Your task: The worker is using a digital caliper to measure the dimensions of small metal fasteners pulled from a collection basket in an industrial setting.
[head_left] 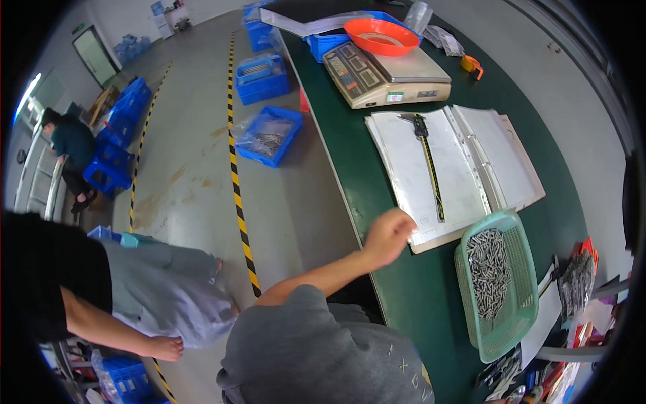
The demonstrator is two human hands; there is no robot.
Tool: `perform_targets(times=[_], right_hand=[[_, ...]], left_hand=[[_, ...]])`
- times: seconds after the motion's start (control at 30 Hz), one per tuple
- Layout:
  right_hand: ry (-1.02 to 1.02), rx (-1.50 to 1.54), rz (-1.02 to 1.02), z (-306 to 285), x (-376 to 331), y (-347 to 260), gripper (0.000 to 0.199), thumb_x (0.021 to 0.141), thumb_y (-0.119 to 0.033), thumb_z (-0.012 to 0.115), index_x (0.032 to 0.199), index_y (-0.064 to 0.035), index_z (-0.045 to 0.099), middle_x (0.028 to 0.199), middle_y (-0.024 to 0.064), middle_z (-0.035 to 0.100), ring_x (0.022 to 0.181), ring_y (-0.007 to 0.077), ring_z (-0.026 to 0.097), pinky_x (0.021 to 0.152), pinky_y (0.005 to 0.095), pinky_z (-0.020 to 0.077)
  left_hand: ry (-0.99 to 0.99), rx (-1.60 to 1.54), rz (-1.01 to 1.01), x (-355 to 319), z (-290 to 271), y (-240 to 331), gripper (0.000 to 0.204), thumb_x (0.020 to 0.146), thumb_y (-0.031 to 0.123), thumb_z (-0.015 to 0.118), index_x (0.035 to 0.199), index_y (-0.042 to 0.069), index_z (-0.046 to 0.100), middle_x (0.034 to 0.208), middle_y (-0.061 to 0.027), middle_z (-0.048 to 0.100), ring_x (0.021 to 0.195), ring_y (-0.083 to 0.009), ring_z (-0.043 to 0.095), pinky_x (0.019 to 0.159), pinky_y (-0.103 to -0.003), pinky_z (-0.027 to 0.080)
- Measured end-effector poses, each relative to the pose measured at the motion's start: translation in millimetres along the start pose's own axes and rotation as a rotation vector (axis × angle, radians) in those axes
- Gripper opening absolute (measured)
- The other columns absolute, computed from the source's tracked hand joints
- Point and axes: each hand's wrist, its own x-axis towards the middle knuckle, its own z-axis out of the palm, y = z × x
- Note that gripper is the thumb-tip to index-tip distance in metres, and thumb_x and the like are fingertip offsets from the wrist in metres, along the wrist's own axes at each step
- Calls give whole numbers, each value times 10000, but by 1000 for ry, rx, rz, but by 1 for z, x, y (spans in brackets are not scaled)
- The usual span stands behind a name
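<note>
The green tabletop (pixel 424 316) runs past my front and carries everything I work among. On it, beyond my left grip, an open ring binder (pixel 404 155) lies flat with its white pages showing. Past the binder stands a beige weighing scale (pixel 404 93), a round orange-red pan (pixel 383 42) over the far part of its plate. To the right of my grip, near the binder's lower edge, sits the pale green plastic basket (pixel 528 296). My left grip (pixel 389 239) is over the near edge of the tabletop, at the binder's lower left corner; its fingers look curled in and narrow, but blur covers them, so I cannot tell whether they hold or touch anything. My right grip is out of view, and I cannot tell its state. The digital caliper (pixel 431 168) lies lengthwise on the binder's left page, apart from my fingers. Smallest are the slim silvery metal pieces (pixel 488 273), heaped loose inside the basket.
</note>
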Motion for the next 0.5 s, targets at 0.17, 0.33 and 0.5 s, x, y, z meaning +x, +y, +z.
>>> perform_targets(times=[0.17,0.33,0.5], right_hand=[[79,-11,-47,-7,12,2,248,838,-225,540,622,-111,578,687,28,583,634,213,565,594,386,442],[-6,482,-56,-26,29,-51,170,818,-206,559,687,-107,605,748,44,590,756,200,563,760,414,398],[-311,1105,-348,-68,9,-91,212,712,-143,478,868,-44,581,894,121,531,891,284,520,940,493,265]], left_hand=[[634,257,107,42,-92,-21,229,770,162,560,930,2,526,862,-124,529,811,-231,528,726,-336,431],[250,135,-438,62,-110,-77,705,648,296,626,1164,-90,340,1198,-272,378,1104,-377,394,903,-395,357],[467,200,-225,48,-44,-46,717,701,242,580,1238,-79,231,1162,-252,429,1036,-357,479,883,-386,390]])
